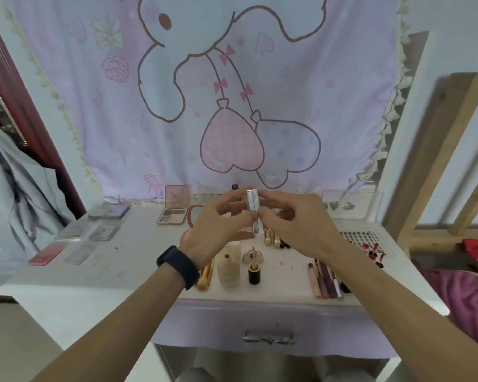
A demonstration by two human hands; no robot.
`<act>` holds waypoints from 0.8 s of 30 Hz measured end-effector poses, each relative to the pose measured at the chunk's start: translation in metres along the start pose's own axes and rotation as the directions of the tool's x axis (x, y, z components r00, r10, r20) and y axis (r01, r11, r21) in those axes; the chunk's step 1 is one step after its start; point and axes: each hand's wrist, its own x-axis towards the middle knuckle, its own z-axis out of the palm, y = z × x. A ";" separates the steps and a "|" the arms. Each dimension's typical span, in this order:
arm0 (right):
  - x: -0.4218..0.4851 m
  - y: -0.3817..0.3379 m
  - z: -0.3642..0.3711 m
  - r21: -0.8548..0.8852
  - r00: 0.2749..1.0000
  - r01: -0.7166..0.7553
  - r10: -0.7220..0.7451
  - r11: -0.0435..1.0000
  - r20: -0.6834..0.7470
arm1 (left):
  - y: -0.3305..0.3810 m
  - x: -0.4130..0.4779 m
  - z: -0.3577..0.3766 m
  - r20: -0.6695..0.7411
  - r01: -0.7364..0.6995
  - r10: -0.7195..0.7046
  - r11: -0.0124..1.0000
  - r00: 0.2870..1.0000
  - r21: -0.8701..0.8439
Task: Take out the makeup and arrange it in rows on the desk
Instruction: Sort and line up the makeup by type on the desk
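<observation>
Head view: a large pink hanging cloth (pixel 204 92) printed with a cartoon rabbit and heart balloons fills the wall behind a pale desk (pixel 127 260). A bare wooden frame (pixel 453 161) stands at the right. Below the desktop, a lilac drawer (pixel 232 321) carries a bow-shaped handle.

Both forearms reach in over the desk's front edge, the left one wearing a black wristband (pixel 178 267). The left hand (pixel 215 224) and right hand (pixel 295 224) meet above the middle of the desk. Each pinches a silvery stick (pixel 253 208) between thumb and fingertips. The stick is held upright in the air, clear of the desktop, and the remaining fingers of both hands curl loosely.

On the desk's left side, closed compacts (pixel 102 232) lie in rows. An open eyeshadow palette (pixel 174 213) sits nearer the back with its lid raised. A clear organizer (pixel 351 205) stands at the back right, with a tray of false lashes (pixel 362 238) just in front of it.

Near the front edge, a beige foundation bottle (pixel 228 268) stands beside a small black bottle (pixel 254 272). Brushes (pixel 206 274) lie to their left. A row of pencils (pixel 326 279) lies side by side under the right forearm.
</observation>
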 end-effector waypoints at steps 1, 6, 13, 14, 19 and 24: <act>0.001 0.001 -0.001 0.004 1.000 0.008 -0.009 1.000 0.022 | 0.002 0.000 0.001 0.014 0.059 -0.058 0.991 0.998 -0.123; 0.003 0.014 -0.003 0.025 0.988 -0.002 -0.002 1.000 0.153 | 0.015 0.004 0.005 0.137 0.278 -0.243 0.870 0.960 -0.406; 0.001 0.025 -0.006 0.182 0.981 -0.122 0.091 0.976 0.173 | 0.007 0.007 -0.002 0.194 0.388 -0.355 0.906 0.914 -0.171; 0.000 0.028 -0.006 0.188 0.980 -0.130 0.098 0.974 0.171 | 0.006 0.007 -0.003 0.168 0.342 -0.319 0.931 0.933 -0.129; -0.006 0.032 -0.006 0.241 0.974 -0.142 0.092 0.960 0.209 | 0.009 0.001 -0.001 0.097 0.108 -0.117 0.990 0.988 0.090; -0.007 0.027 -0.003 0.258 0.974 -0.140 0.086 0.956 0.209 | 0.009 0.000 0.005 0.040 0.087 -0.086 0.996 0.995 -0.014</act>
